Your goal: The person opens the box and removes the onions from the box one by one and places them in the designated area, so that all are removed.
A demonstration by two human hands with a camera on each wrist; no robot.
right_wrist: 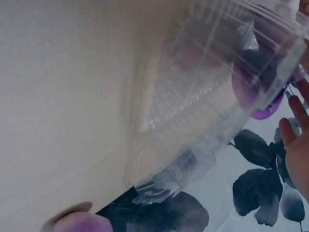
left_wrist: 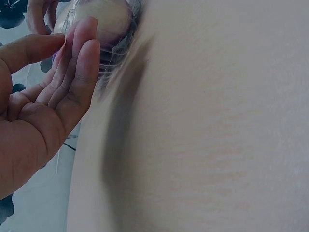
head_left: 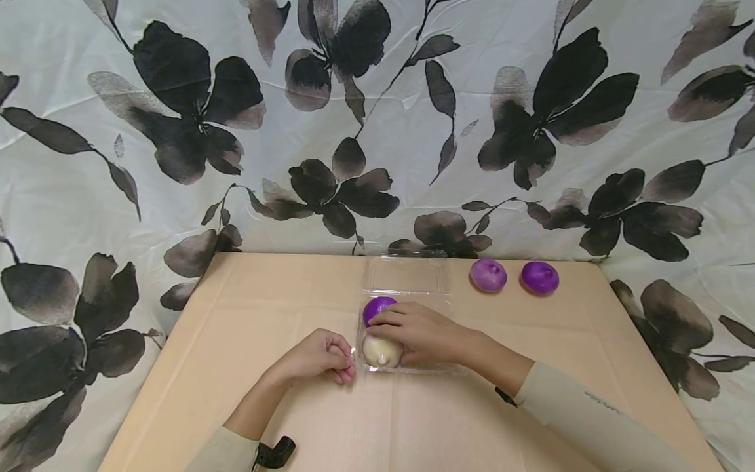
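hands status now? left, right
Left hand: fingers curled, pinching the edge of the clear container.
Right hand: curled over the white bun in the container.

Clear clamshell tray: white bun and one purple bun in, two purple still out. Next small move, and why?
Probably let go of the white bun and reach the right hand for the nearer purple bun. The white bun already sits in the clear clamshell tray, the left hand steadies its edge, and the lid stands open.

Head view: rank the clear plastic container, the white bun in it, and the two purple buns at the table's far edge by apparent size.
1. Clear plastic container, clearly largest.
2-4. White bun, left purple bun, right purple bun: all look alike; the white bun is nearer and partly covered by the right hand, so no ranking.
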